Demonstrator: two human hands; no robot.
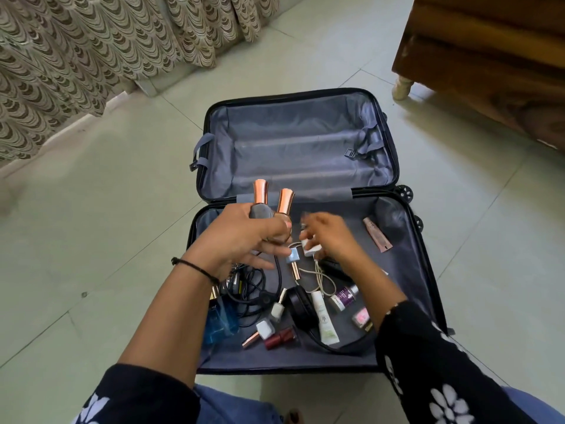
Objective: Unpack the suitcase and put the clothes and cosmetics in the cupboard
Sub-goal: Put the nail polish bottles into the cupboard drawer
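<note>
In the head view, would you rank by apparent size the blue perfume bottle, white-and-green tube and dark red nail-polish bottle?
Blue perfume bottle and white-and-green tube: too alike to rank
Dark red nail-polish bottle

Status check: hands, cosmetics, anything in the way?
Left hand grips two copper-capped bottles. Right hand blurred at white charger, grip unclear. More cosmetics lie in suitcase, cables tangled among them.

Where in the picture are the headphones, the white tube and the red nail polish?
headphones (301, 304): head view, on the black ear cup.
white tube (324, 320): head view, on the middle of its body.
red nail polish (278, 338): head view, on the glass bottle.
</note>
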